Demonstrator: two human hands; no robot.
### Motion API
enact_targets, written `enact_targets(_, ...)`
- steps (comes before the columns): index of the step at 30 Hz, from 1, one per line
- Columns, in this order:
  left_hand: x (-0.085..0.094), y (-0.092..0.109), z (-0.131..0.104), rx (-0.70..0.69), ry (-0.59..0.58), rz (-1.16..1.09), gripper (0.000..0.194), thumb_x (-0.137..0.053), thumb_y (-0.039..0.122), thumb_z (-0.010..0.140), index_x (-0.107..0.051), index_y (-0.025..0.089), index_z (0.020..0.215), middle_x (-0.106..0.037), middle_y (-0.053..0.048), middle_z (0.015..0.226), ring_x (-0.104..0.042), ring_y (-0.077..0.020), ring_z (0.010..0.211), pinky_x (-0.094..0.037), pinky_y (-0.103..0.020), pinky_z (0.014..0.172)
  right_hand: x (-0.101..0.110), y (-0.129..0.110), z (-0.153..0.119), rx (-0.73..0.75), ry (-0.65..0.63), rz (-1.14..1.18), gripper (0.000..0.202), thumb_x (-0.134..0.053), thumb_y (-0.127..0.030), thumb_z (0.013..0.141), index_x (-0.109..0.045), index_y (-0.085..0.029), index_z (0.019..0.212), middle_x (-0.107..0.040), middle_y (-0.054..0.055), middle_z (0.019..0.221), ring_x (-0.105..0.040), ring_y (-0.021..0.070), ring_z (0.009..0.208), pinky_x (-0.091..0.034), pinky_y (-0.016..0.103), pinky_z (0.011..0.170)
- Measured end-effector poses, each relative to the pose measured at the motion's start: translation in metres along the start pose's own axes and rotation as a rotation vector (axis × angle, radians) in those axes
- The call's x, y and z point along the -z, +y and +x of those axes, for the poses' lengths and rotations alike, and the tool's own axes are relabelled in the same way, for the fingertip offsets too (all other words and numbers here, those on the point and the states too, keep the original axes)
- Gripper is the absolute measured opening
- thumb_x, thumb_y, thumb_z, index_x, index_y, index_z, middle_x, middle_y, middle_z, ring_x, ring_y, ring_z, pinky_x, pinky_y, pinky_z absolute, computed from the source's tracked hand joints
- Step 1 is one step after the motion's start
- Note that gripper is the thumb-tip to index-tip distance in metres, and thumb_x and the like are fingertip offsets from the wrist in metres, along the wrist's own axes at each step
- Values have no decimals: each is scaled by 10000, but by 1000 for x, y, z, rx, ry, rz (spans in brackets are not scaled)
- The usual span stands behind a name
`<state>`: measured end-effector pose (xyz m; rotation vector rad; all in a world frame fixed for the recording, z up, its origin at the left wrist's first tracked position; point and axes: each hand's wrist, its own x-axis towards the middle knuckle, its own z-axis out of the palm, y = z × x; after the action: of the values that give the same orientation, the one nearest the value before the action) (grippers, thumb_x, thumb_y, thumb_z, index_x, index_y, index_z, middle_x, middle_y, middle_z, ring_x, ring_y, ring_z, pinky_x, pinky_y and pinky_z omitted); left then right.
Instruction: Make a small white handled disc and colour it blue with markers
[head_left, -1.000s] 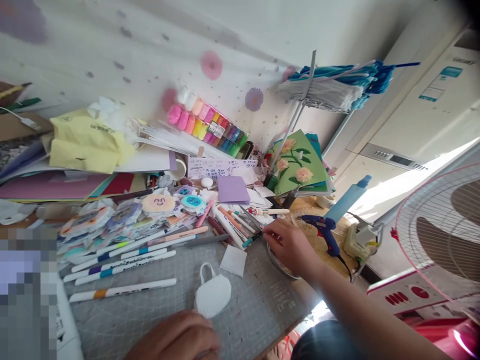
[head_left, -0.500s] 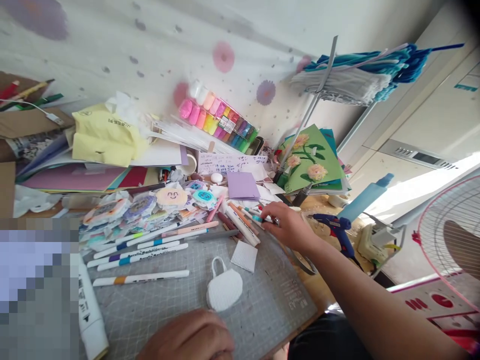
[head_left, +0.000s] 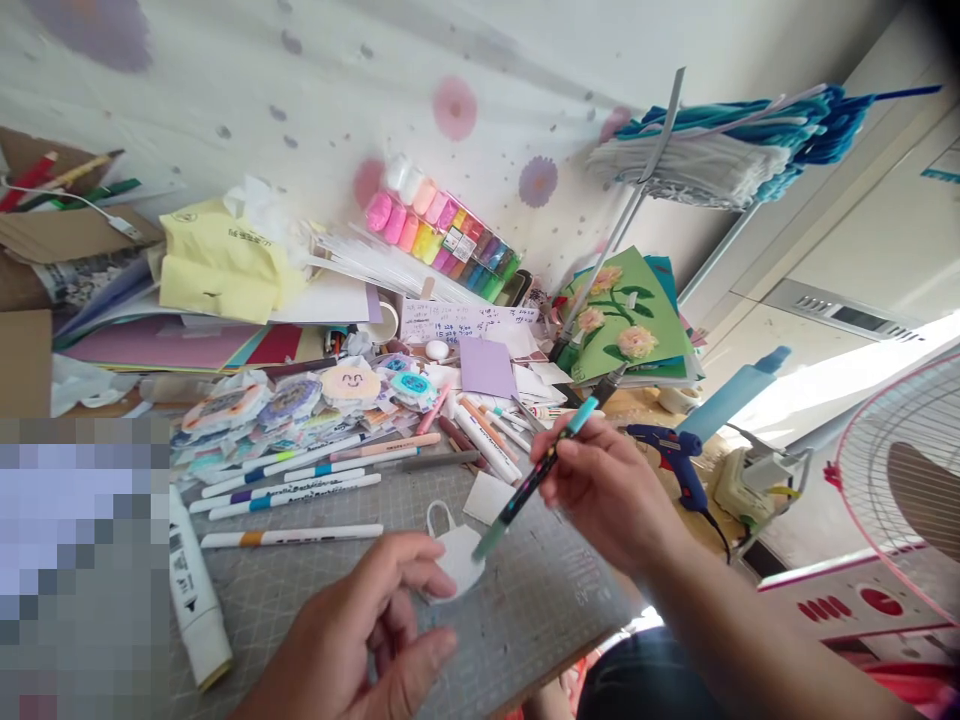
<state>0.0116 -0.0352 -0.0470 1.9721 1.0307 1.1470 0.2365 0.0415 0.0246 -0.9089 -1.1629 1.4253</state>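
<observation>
A dark pen with teal ends (head_left: pixel 531 488) is gripped in my right hand (head_left: pixel 600 490), slanting down to the left over the grey cutting mat (head_left: pixel 525 625). Its lower end overlaps the right side of a small white bag-shaped piece with a loop handle (head_left: pixel 459 568) in my view. My left hand (head_left: pixel 375 625) is beside that piece, thumb and fingers apart and holding nothing; its fingertips overlap the piece's left edge, and I cannot tell if they touch. Behind the pen lies a white textured square (head_left: pixel 486 497), partly hidden.
Several white markers (head_left: pixel 292 536) lie on the mat's left, with a thick marker (head_left: pixel 196 590) nearer me. Wrapped stickers (head_left: pixel 225 405) are heaped behind them. At right are a blue glue gun (head_left: pixel 675 460), a blue bottle (head_left: pixel 739 390) and a pink wire fan guard (head_left: pixel 900 480).
My right hand has come from the pens at the back toward me, now with the dark pen in it. My left hand has risen into view and opened beside the white piece.
</observation>
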Motion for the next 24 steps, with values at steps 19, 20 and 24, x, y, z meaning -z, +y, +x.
enact_targets(19,7,20,8,-16,-267,171,214,-513,292,894,-535,222,693,-590,76,589,-562,-79,507,-385,-146,498,-13,45,-46,-400,-393,14,360,-823,-419,642,-656,-170,842,-622,-11,637,-536,87,528,-417,199,513)
enact_targets(20,7,22,8,34,-242,178,237,-491,304,900,-528,221,680,-586,72,587,-563,-87,515,-389,-153,504,-10,46,-43,-352,-343,31,387,-820,-431,643,-636,-185,878,-617,-20,630,-528,88,515,-409,197,498)
enact_targets(24,7,25,11,325,-222,101,367,-375,380,939,-483,214,629,-454,78,472,-466,-91,436,-353,-179,450,6,41,-29,152,78,-256,319,-707,-354,800,-565,-277,1075,-530,-72,571,-468,95,477,-372,196,459)
